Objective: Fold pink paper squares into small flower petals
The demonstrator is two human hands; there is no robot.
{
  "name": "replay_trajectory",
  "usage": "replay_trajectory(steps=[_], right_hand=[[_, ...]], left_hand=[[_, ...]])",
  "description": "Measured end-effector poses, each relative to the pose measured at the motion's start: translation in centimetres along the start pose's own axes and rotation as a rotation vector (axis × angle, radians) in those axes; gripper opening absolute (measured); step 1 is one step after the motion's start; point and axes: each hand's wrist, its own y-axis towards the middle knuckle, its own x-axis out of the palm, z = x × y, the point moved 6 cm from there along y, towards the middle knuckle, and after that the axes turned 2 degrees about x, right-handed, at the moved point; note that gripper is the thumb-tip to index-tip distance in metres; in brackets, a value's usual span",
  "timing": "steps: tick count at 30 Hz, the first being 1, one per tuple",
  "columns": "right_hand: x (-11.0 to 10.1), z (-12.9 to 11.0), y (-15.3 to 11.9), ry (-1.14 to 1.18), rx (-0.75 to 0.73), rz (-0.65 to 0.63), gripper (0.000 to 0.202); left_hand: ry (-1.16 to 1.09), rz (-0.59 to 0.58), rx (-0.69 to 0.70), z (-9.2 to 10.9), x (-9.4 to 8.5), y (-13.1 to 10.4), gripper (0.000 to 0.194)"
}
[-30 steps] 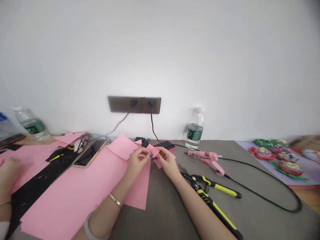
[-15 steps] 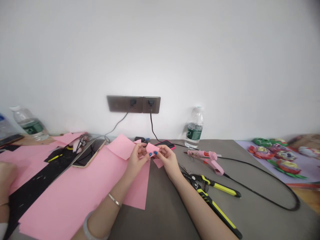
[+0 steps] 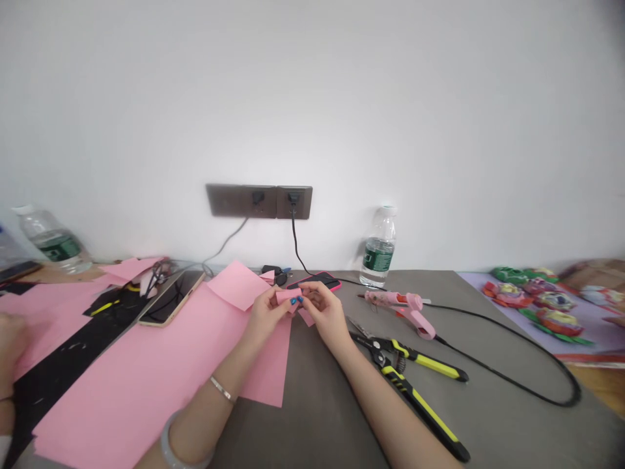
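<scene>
Between my two hands is a small piece of pink paper (image 3: 288, 295), bent over into a narrow strip or roll. My left hand (image 3: 266, 314) pinches its left end, and my right hand (image 3: 325, 309) pinches the right end, thumbs close together. Large pink paper sheets (image 3: 146, 371) lie under my left forearm, with a smaller pink square (image 3: 236, 285) on top of them. A phone with a pink edge (image 3: 328, 280) lies just behind my right hand. My fingers partly hide the folded paper.
Right of my arm lie yellow-and-black pliers (image 3: 424, 365) and a pink glue gun (image 3: 395, 299) with a black cable. A water bottle (image 3: 378, 251) stands by the wall. Another phone (image 3: 173, 298) lies left. Colourful paper flowers (image 3: 556, 306) sit far right. Another person's hand (image 3: 10, 342) is at the left edge.
The small pink paper, flatter and showing a pointed shape before, is now curled into a narrow strip between my fingers. The whole view has shifted slightly.
</scene>
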Motion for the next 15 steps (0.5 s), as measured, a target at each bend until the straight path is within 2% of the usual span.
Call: replay_trajectory(steps=[6,10,15], right_hand=[[0.1,-2.2,-0.5,-0.276,-0.243,0.022,0.021],[0.0,-3.4,-0.7,-0.373,-0.320,0.073,0.016],[-0.1,-3.9,-0.9,-0.380,-0.353,0.108,0.014]], left_hand=[[-0.043,0.005,-0.032,0.0,0.1,-0.2,0.033],[-0.041,0.000,-0.005,0.1,0.2,-0.3,0.031],[0.008,-0.028,0.091,1.0,0.6,-0.5,0.025]])
